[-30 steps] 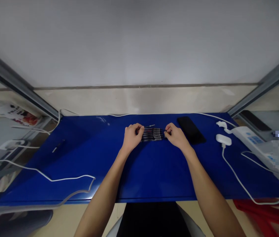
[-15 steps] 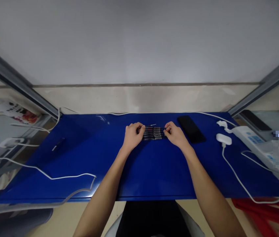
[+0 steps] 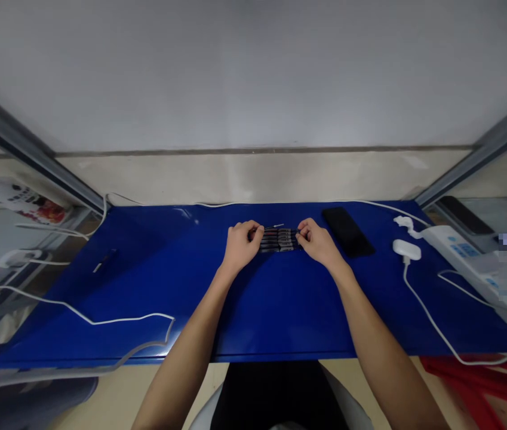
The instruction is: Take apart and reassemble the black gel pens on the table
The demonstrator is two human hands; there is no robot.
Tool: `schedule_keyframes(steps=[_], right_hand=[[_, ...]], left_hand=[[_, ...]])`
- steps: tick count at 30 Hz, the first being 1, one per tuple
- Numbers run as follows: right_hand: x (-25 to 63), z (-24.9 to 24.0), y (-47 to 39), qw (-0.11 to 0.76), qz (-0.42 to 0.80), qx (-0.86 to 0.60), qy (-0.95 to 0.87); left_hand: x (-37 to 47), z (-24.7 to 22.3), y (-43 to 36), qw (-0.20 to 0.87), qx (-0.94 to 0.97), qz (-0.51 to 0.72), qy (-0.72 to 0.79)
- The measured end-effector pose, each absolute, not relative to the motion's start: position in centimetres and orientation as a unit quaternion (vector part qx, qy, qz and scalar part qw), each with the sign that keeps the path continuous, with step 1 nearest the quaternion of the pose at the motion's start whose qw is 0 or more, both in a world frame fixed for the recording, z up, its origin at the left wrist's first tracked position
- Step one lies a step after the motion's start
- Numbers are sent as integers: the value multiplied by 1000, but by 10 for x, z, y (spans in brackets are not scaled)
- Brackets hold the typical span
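Several dark pens (image 3: 279, 241) lie side by side in a row on the blue desktop (image 3: 280, 310), their clips showing in the middle. My left hand (image 3: 240, 243) is closed at the left ends of the row, thumb and index finger pinching there. At the right ends, my right hand (image 3: 316, 240) pinches with its thumb and fingertips. Which pens each hand grips is partly hidden by the fingers. Just beyond the row, a thin stick with a pale tip (image 3: 275, 226) lies beside my left fingertips.
A black phone (image 3: 348, 232) lies right of my right hand. Farther right are a white earbud case (image 3: 406, 249) on a cable and a white power strip (image 3: 477, 272). A dark pen-like thing (image 3: 104, 261) and a white cable (image 3: 114, 321) lie left. A wall rises behind.
The view has shifted very slightly. Both hands stay at the ends of the pen row, with no clear movement of the pens.
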State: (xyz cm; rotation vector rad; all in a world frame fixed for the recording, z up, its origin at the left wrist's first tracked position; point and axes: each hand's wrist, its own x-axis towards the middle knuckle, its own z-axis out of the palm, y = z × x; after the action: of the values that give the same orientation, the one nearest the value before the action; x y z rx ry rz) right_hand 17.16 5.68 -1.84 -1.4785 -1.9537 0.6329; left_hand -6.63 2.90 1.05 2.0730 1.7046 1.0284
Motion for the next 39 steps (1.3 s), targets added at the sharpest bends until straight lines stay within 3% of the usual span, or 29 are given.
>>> schedule_keyframes(steps=[16, 21, 29, 39], right_hand=[[170, -15, 56, 303, 242, -562, -731], [164, 1, 49, 355, 208, -589, -695], [140, 13, 33, 369, 372, -493, -695], [150, 6, 43, 425, 395, -483, -656]], left_hand=[[-64, 10, 29, 128, 721, 347, 585], [-62, 11, 27, 127, 728, 336, 584], [-56, 8, 23, 112, 752, 326, 562], [-64, 9, 28, 146, 714, 360, 582]])
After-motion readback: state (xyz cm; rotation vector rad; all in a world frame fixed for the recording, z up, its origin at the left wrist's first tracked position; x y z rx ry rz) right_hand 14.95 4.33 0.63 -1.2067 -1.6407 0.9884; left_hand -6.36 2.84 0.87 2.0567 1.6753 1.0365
